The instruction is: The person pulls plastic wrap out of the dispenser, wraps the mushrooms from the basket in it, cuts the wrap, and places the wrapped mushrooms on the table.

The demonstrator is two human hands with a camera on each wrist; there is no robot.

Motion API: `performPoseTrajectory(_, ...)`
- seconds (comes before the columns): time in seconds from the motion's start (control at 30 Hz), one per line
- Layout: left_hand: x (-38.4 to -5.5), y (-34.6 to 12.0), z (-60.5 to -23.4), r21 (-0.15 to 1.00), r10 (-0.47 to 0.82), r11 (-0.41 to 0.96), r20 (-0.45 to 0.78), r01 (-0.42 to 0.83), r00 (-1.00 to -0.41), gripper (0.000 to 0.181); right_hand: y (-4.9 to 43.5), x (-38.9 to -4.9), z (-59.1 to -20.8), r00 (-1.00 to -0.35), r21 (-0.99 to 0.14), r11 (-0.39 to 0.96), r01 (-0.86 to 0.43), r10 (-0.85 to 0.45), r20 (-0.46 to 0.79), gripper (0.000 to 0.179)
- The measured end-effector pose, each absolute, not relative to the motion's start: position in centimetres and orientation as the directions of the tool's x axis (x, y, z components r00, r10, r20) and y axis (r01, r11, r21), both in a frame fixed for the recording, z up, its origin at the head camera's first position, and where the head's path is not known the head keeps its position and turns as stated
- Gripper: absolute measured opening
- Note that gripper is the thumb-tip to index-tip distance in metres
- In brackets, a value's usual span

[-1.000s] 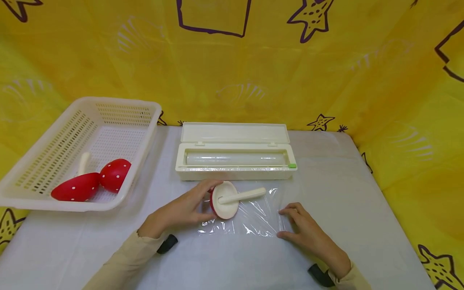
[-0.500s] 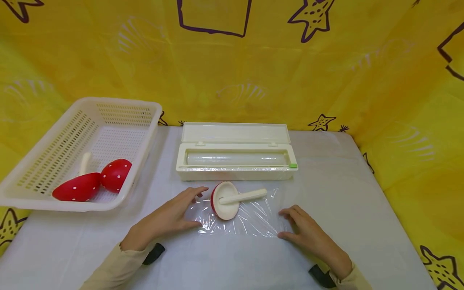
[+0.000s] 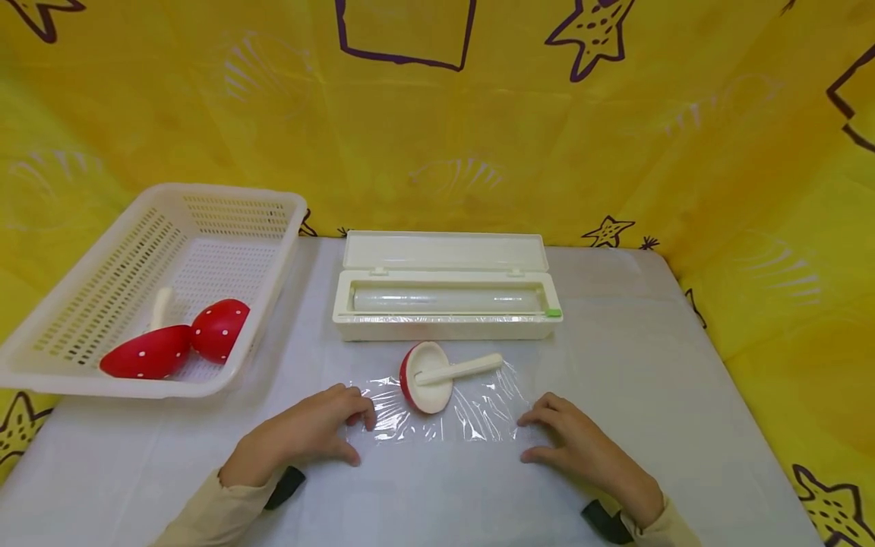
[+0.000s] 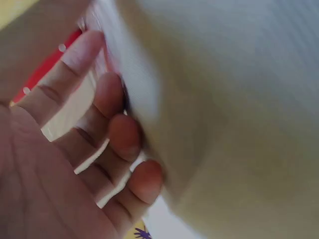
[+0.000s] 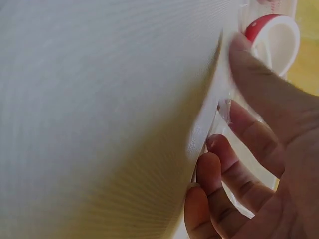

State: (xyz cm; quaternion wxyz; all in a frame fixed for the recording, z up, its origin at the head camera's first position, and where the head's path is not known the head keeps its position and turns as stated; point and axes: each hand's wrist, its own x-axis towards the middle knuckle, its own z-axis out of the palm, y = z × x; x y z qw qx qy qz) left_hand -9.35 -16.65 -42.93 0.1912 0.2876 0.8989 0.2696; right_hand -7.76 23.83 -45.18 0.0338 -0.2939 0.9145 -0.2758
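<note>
A toy mushroom (image 3: 434, 384) with a white-dotted red cap and pale stem lies on its side on a sheet of clear plastic wrap (image 3: 481, 414). My left hand (image 3: 301, 433) is at the sheet's left end, fingers bent over and thumb well apart. In the left wrist view its fingertips (image 4: 124, 137) come down at the table surface. At the sheet's right edge is my right hand (image 3: 581, 448), its thumb and index finger apart. The right wrist view has its fingertips (image 5: 208, 169) touching the surface by the wrap, with the mushroom (image 5: 281, 45) beyond.
Behind the wrap stands a white dispenser box (image 3: 444, 332), lid up, holding a roll of plastic wrap (image 3: 444, 299). A white basket (image 3: 89, 387) at the left holds red dotted mushrooms (image 3: 146, 353). Yellow patterned cloth (image 3: 437, 114) hangs behind the white-covered table.
My left hand has let go of the mushroom and drawn back left and nearer, to the wrap's left end. The right hand has shifted slightly at the right edge. The mushroom stays on the sheet.
</note>
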Motion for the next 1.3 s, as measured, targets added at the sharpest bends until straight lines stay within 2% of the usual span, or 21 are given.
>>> performPoseTrajectory(0.07,-9.3,-16.6,-42.8,0.587,0.623,0.69,-0.184,0.424,-0.76,0.033,23.9,-7.8,-45.1,-0.822,-0.523,0.676,-0.519,-0.562,0.09,0.028)
performPoseTrajectory(0.23,-9.5,-16.5,-42.6,0.58,0.651,0.667,-0.147,0.468,-0.745,0.021,23.9,-7.8,-45.3,-0.8,-0.525,0.639,-0.562,-0.582,0.148,0.016)
performPoseTrajectory(0.47,-9.4,-16.6,-42.5,0.562,0.665,0.651,-0.099,0.51,-0.74,0.019,23.9,-7.9,-45.3,-0.776,-0.503,0.617,-0.605,-0.599,0.198,0.008)
performPoseTrajectory(0.57,-9.2,-16.8,-42.1,0.557,0.646,0.662,-0.083,0.502,-0.759,0.017,23.8,-8.0,-45.2,-0.768,-0.516,0.595,-0.616,-0.599,0.226,0.01)
performPoseTrajectory(0.7,-9.1,-17.0,-41.5,0.557,0.605,0.683,-0.07,0.473,-0.793,0.014,23.7,-8.1,-45.1,-0.767,-0.551,0.559,-0.62,-0.58,0.274,0.021)
performPoseTrajectory(0.93,-8.9,-17.3,-41.2,0.559,0.548,0.703,-0.032,0.44,-0.836,0.014,23.8,-8.6,-45.1,-0.746,-0.59,0.487,-0.644,-0.571,0.343,0.026)
performPoseTrajectory(1.07,-8.9,-17.2,-41.4,0.587,0.539,0.68,0.007,0.44,-0.842,0.015,23.6,-8.7,-45.0,-0.758,-0.571,0.516,-0.638,-0.552,0.348,0.03)
performPoseTrajectory(1.3,-9.1,-17.0,-41.9,0.671,0.509,0.626,0.035,0.398,-0.86,0.01,23.0,-9.0,-44.2,-0.811,-0.517,0.626,-0.584,-0.465,0.355,0.026)
